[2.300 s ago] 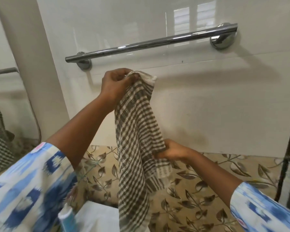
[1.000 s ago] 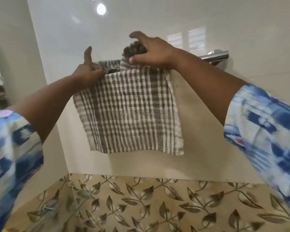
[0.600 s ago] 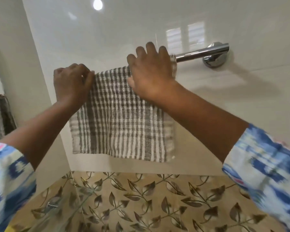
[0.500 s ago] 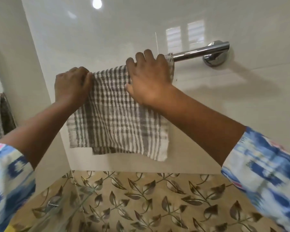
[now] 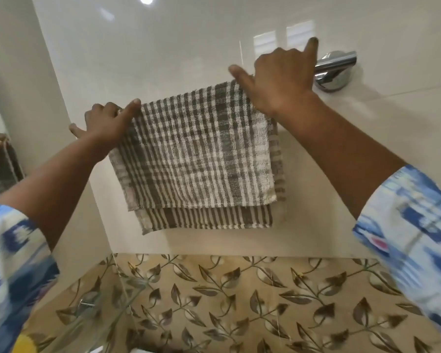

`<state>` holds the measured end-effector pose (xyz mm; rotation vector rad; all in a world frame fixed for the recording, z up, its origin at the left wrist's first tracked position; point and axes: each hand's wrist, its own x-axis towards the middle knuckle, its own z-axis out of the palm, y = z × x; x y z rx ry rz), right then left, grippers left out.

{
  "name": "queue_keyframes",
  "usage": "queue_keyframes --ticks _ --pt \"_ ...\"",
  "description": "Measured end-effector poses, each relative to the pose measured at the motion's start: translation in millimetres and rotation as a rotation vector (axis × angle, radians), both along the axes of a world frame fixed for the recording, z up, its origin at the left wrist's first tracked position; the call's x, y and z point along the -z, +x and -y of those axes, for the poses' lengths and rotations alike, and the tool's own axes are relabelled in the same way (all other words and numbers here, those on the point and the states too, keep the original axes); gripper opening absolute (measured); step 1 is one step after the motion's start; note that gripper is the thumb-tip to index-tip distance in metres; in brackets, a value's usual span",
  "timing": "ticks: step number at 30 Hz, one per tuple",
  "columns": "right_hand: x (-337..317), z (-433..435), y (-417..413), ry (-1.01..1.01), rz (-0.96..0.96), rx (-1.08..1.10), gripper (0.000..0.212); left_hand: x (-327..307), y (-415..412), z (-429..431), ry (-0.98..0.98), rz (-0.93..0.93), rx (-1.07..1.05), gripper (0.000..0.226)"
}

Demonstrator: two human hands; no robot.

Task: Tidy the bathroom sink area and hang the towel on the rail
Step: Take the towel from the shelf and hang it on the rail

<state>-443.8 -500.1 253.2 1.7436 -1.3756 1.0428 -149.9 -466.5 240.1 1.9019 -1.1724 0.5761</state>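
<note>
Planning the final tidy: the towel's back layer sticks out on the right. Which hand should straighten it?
Probably the right hand: it holds the towel at that corner; the left hand holds the far edge.

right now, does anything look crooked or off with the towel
The towel sits slightly askew over the rail: its back layer hangs lower than the front and pokes out on the right, so the edges don't match.

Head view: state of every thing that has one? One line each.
towel, draped over the rail, doubled, back layer hanging lower than the front.
rail, wall-mounted, mostly covered by the towel, right end bare.
left hand, pinches the towel's top left corner, thumb on the front.
right hand, holds the towel's top right corner at the rail, little finger raised.
</note>
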Motion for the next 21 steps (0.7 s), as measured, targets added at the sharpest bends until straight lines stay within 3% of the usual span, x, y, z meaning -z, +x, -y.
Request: queue_keyframes --ticks 5,10,16,19,21 --pt "18.6 5.4 -20.7 -0.144 0.052 -0.017 0.066 42.4 -13.7 2.5 -0.186 -0.069 0.122 0.073" --pt "47.0 6.1 -30.0 -0.216 0.025 -0.065 0.048 69.9 -22.0 4.1 -0.239 -0.096 0.192 0.078" --pt "67.2 4.4 -24.4 -0.279 0.175 -0.095 0.055 102.7 -21.9 -11.3 -0.358 -0.203 0.28 0.069" --pt "94.8 -0.5 -8.8 -0.37 0.289 -0.229 0.056 154.1 -20.9 -22.3 -0.342 -0.24 0.289 0.061" --pt "125.1 -0.1 3.1 -0.511 0.321 -0.417 0.044 193.3 -23.9 -28.7 -0.332 -0.262 0.311 0.058"
